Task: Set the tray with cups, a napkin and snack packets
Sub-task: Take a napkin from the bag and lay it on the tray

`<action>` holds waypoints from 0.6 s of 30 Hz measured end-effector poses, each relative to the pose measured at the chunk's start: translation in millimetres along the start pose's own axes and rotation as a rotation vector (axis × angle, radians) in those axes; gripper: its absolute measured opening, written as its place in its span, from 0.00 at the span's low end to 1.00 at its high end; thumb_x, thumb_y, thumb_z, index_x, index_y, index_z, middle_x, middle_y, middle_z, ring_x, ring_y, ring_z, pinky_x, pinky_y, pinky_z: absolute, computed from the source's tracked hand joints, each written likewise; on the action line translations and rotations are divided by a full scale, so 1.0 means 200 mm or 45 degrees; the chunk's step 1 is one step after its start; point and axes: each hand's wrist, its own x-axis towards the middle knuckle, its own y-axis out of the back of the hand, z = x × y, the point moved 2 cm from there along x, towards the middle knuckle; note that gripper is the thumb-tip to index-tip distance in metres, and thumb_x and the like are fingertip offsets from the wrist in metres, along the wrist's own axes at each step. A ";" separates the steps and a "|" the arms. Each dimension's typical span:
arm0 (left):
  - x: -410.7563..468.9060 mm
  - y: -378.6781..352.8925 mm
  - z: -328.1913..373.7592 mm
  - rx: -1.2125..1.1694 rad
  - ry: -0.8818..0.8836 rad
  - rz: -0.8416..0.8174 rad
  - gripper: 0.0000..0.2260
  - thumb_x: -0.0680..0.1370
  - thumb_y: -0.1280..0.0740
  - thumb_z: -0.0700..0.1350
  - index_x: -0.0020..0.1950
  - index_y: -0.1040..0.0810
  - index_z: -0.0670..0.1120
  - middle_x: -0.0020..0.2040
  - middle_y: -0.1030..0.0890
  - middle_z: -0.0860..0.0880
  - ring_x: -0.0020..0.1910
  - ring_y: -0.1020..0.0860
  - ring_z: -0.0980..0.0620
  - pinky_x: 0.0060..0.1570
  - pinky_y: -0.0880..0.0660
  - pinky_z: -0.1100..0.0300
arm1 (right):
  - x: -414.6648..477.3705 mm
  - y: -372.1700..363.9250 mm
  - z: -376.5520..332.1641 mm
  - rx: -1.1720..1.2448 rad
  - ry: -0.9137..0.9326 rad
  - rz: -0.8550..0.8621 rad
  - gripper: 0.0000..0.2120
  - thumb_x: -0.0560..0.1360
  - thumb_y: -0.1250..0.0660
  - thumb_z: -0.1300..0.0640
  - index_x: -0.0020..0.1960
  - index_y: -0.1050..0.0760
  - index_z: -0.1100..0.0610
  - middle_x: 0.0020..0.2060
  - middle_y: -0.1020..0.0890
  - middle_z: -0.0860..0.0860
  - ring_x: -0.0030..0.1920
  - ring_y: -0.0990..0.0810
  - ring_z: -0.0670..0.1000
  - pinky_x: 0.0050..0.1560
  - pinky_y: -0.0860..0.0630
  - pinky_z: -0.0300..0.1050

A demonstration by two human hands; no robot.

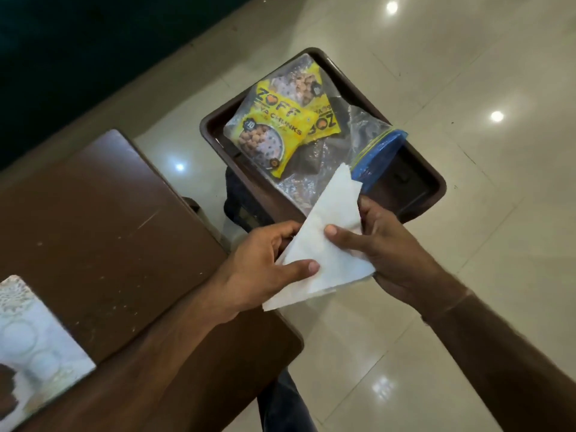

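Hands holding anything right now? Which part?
Yes: both hands hold the white napkin. The left hand pinches its left edge, thumb on top; the right hand grips the right edge, thumb on top. Nothing else is held.

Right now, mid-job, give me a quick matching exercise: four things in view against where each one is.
Things:
1. white napkin
2. yellow snack packets
3. brown tray
4. patterned placemat

Places:
A. on the brown table, at lower left
B. inside a clear zip bag lying on the tray
C. held between both hands
D. under the zip bag, beyond the hands

Pairs: 1-C, 2-B, 3-D, 4-A
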 end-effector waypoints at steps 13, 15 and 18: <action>-0.59 0.40 -0.45 0.256 -0.026 0.281 0.10 0.79 0.33 0.54 0.60 0.25 0.59 0.49 0.20 0.65 0.50 0.20 0.64 0.38 0.22 0.68 | 0.13 -0.86 -0.16 -2.364 0.653 -1.032 0.13 0.75 0.34 0.38 0.52 0.24 0.46 0.36 0.27 0.40 0.43 0.25 0.47 0.49 0.31 0.44; -0.72 0.47 -0.55 0.172 0.017 0.432 0.10 0.79 0.33 0.56 0.59 0.24 0.58 0.52 0.19 0.61 0.51 0.20 0.62 0.42 0.18 0.63 | 0.15 -0.99 -0.10 -2.169 0.472 -1.084 0.11 0.74 0.31 0.40 0.48 0.23 0.47 0.35 0.24 0.41 0.38 0.23 0.43 0.39 0.28 0.39; -0.93 0.56 -0.72 -0.025 0.153 0.754 0.10 0.76 0.30 0.57 0.55 0.18 0.56 0.49 0.16 0.59 0.48 0.18 0.59 0.42 0.19 0.64 | 0.17 -1.18 0.04 -1.772 0.297 -0.970 0.09 0.70 0.24 0.42 0.44 0.20 0.45 0.39 0.16 0.41 0.39 0.18 0.40 0.35 0.24 0.37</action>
